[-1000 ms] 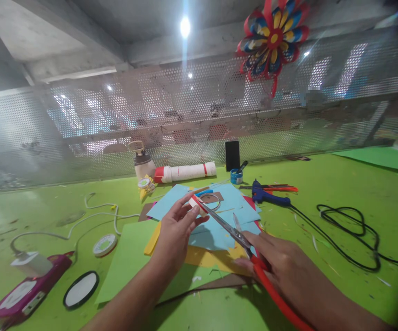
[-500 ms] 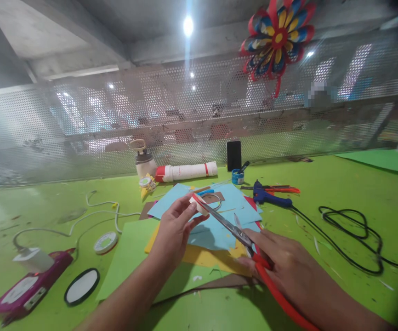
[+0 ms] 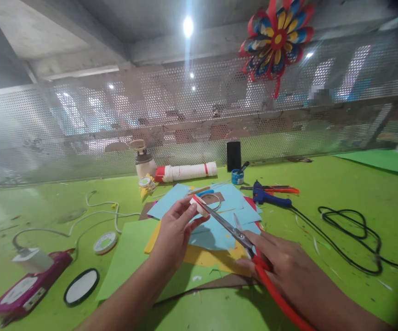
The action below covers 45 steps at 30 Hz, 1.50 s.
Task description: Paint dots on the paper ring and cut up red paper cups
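Note:
My left hand point(image 3: 174, 230) pinches a small white and red piece of paper point(image 3: 198, 205) above a pile of coloured sheets. My right hand point(image 3: 283, 266) grips red-handled scissors point(image 3: 235, 232). The scissors' blades are slightly apart, with their tips at the small piece. Under both hands lie light blue sheets point(image 3: 226, 216), a yellow sheet point(image 3: 207, 257) and a green sheet point(image 3: 130, 255) on the green table point(image 3: 340, 193).
A blue glue gun point(image 3: 270, 195) with a black cord point(image 3: 347, 225) lies at the right. A white roll point(image 3: 185, 172), a bottle point(image 3: 144, 161), a blue paint pot point(image 3: 236, 176) and a black box point(image 3: 233, 155) stand at the back. At the left lie tape point(image 3: 105, 242), a pink device point(image 3: 26, 289) and a round mirror point(image 3: 81, 287).
The view has shifted a little; both hands keep almost the same pose, with the scissors still at the small piece.

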Available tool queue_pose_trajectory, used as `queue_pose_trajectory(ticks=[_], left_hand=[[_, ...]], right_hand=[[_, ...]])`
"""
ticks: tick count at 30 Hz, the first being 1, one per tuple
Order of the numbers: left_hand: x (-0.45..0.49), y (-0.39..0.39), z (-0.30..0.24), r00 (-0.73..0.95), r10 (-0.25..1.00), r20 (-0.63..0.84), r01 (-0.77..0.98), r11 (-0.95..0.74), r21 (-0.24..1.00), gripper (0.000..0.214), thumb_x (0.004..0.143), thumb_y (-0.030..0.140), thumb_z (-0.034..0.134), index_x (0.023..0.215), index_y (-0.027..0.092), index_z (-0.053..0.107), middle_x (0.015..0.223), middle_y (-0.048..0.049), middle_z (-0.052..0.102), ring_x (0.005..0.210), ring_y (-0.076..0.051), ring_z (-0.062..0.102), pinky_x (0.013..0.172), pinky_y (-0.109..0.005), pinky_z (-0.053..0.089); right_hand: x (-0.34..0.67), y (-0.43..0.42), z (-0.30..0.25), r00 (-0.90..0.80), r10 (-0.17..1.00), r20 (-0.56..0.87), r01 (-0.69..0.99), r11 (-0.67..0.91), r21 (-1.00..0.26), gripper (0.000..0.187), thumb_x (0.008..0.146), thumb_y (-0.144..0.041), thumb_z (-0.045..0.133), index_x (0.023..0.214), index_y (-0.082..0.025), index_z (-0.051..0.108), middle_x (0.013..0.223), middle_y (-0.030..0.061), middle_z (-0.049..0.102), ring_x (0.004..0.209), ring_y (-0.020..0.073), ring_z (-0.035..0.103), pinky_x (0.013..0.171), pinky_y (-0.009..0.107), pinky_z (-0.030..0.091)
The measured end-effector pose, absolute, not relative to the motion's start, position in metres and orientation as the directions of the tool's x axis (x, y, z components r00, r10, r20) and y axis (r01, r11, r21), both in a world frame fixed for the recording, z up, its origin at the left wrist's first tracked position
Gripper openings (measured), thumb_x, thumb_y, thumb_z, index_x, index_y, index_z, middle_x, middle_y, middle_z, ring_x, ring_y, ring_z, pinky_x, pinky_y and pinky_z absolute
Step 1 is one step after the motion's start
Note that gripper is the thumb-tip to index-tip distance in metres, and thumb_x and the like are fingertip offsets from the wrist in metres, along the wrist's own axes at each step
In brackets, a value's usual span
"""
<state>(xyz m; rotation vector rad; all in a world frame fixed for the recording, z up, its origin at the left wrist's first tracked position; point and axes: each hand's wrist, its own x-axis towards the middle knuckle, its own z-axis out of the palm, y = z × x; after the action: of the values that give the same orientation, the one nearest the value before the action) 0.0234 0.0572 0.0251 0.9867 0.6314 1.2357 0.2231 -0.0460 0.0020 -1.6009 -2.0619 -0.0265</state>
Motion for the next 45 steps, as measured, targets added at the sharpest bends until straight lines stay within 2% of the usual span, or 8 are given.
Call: queue_pose_trajectory(ticks=[6, 19, 25, 32, 38, 45], left_hand=[[0.0235, 0.0582, 0.0243, 0.251, 0.962, 0.105, -0.467, 0.026, 0.884, 0.029, 0.074, 0.029, 0.08, 0.098, 0.015, 0.071, 0.106, -0.0105, 0.073, 0.094, -0.022, 0.067, 0.085, -0.039, 0.055], [0.0244, 0.0596, 0.0214, 0.231, 0.967, 0.104, -0.473, 0.018, 0.881, 0.03, 0.072, 0.029, 0.081, 0.096, 0.015, 0.071, 0.099, -0.0084, 0.072, 0.088, -0.02, 0.066, 0.084, -0.039, 0.056], [0.0248, 0.0597, 0.0211, 0.234, 0.968, 0.092, -0.466, 0.029, 0.884, 0.03, 0.076, 0.028, 0.078, 0.101, 0.014, 0.068, 0.105, -0.0116, 0.071, 0.092, -0.021, 0.066, 0.085, -0.038, 0.055], [0.0238, 0.0596, 0.0216, 0.272, 0.956, 0.111, -0.457, 0.027, 0.889, 0.028, 0.078, 0.031, 0.077, 0.1, 0.015, 0.07, 0.105, -0.0113, 0.071, 0.091, -0.02, 0.065, 0.082, -0.037, 0.057], [0.0224, 0.061, 0.021, 0.26, 0.958, 0.119, -0.433, 0.006, 0.901, 0.034, 0.076, 0.032, 0.079, 0.103, 0.014, 0.068, 0.097, -0.0087, 0.069, 0.083, -0.019, 0.066, 0.079, -0.039, 0.058], [0.0225, 0.0623, 0.0188, 0.268, 0.957, 0.11, -0.438, 0.019, 0.899, 0.036, 0.076, 0.03, 0.078, 0.105, 0.014, 0.065, 0.097, -0.0075, 0.069, 0.081, -0.018, 0.066, 0.078, -0.038, 0.059]], right_hand=[[0.2214, -0.0469, 0.0038, -0.163, 0.891, 0.424, 0.91, 0.302, -0.284, 0.032, 0.094, -0.038, 0.057, 0.116, -0.019, 0.068, 0.085, 0.0111, 0.075, 0.074, 0.026, 0.072, 0.07, 0.037, 0.058], [0.2212, -0.0436, 0.0011, -0.135, 0.913, 0.385, 0.91, 0.267, -0.316, 0.032, 0.093, -0.041, 0.057, 0.112, -0.019, 0.07, 0.09, 0.0122, 0.076, 0.079, 0.0281, 0.072, 0.071, 0.039, 0.058], [0.221, -0.0434, 0.0003, -0.13, 0.942, 0.309, 0.893, 0.246, -0.376, 0.031, 0.094, -0.04, 0.056, 0.115, -0.019, 0.067, 0.098, 0.0126, 0.075, 0.086, 0.0302, 0.071, 0.076, 0.045, 0.057], [0.2203, -0.045, 0.0027, -0.127, 0.929, 0.347, 0.875, 0.27, -0.401, 0.028, 0.094, -0.038, 0.056, 0.112, -0.019, 0.067, 0.097, 0.0121, 0.075, 0.086, 0.0285, 0.071, 0.077, 0.041, 0.057], [0.2187, -0.0439, 0.0053, -0.114, 0.959, 0.26, 0.826, 0.236, -0.512, 0.03, 0.096, -0.041, 0.053, 0.112, -0.019, 0.066, 0.103, 0.0115, 0.073, 0.091, 0.029, 0.069, 0.081, 0.044, 0.055], [0.2201, -0.0442, 0.0033, -0.101, 0.974, 0.201, 0.807, 0.198, -0.557, 0.036, 0.094, -0.046, 0.054, 0.116, -0.021, 0.067, 0.108, 0.0112, 0.073, 0.096, 0.0293, 0.069, 0.085, 0.042, 0.053]])
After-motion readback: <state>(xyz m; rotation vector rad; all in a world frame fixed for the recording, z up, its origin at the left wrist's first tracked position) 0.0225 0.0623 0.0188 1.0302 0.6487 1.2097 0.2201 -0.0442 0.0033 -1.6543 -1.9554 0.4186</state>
